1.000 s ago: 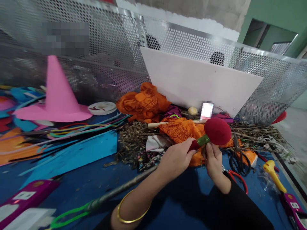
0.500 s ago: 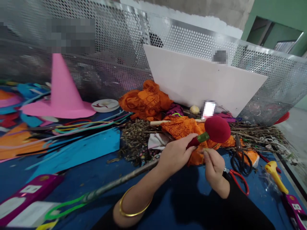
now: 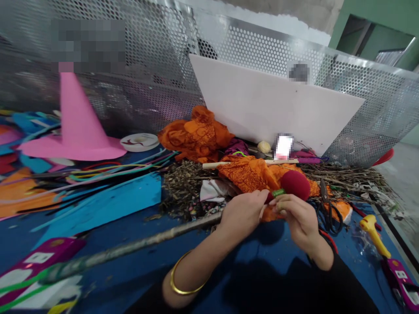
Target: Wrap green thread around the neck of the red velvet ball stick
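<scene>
My left hand (image 3: 244,213) is closed round a long stick (image 3: 163,235) wrapped in greyish-green covering, which slants from the lower left under my forearm. At its far end sit a round, dark red fabric-like head (image 3: 295,185) and, just below it, a band of green tape (image 3: 278,192). The fingers of my right hand (image 3: 299,218) pinch at this band, their tips bent against the stick; the exact bit they grip is partly hidden. Bright green loops (image 3: 26,279) stick out at the stick's near end.
Orange patterned cloth (image 3: 248,174) and dry twigs (image 3: 350,174) lie behind my hands. Black scissors (image 3: 327,209) and a yellow-handled glue gun (image 3: 375,235) are on the right. A pink cone hat (image 3: 80,122), tape roll (image 3: 140,142) and blue sheet (image 3: 114,205) occupy the left. A white board (image 3: 275,96) leans behind.
My right hand has moved up and left, from beside the stick onto the green band. The red head has dropped and turned slightly, and the stick's near end has shifted left.
</scene>
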`<action>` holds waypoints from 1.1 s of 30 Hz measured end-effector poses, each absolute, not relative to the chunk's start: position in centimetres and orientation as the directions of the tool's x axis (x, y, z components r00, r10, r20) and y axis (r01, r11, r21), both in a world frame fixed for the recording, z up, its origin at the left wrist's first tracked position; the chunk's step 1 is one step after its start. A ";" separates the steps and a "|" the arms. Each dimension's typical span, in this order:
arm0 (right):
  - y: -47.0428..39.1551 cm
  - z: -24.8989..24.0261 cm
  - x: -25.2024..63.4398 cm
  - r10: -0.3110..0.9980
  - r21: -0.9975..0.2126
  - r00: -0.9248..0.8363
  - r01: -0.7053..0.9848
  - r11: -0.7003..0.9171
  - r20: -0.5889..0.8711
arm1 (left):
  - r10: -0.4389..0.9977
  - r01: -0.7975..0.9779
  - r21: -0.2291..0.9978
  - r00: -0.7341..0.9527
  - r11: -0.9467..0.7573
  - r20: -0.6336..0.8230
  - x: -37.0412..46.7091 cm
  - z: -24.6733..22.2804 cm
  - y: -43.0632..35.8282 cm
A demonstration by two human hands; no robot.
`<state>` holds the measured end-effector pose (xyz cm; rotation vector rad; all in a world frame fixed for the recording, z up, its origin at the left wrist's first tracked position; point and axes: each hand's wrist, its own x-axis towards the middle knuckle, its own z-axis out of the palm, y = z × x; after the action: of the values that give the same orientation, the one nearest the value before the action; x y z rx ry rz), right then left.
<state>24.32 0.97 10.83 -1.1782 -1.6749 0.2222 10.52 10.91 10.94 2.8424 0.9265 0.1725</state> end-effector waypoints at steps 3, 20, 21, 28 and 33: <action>0.6 12.0 25.6 0.815 -0.705 0.085 0.557 0.439 0.573 | 0.517 0.508 0.135 0.855 -0.851 0.046 10.6 10.9 10.4; 1.7 10.9 26.7 0.844 -0.622 0.297 0.782 0.053 0.446 | 0.269 0.280 -0.146 0.959 -0.949 0.094 11.1 10.3 9.1; 1.8 10.8 26.7 0.845 -0.610 0.296 0.791 0.044 0.445 | 0.255 0.266 -0.166 0.963 -0.950 0.085 11.2 10.2 9.0; 2.1 10.4 27.1 0.834 -0.549 0.334 0.835 -0.045 0.439 | 0.197 0.242 -0.297 0.965 -0.924 0.175 11.6 9.0 8.5; 2.4 10.4 27.5 0.840 -0.508 0.373 0.850 -0.138 0.395 | 0.131 0.207 -0.339 0.963 -0.918 0.234 11.7 8.4 8.5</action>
<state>27.50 2.37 10.41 -1.9614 -1.4557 -0.0195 11.71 8.47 8.40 3.4764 0.3096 0.3703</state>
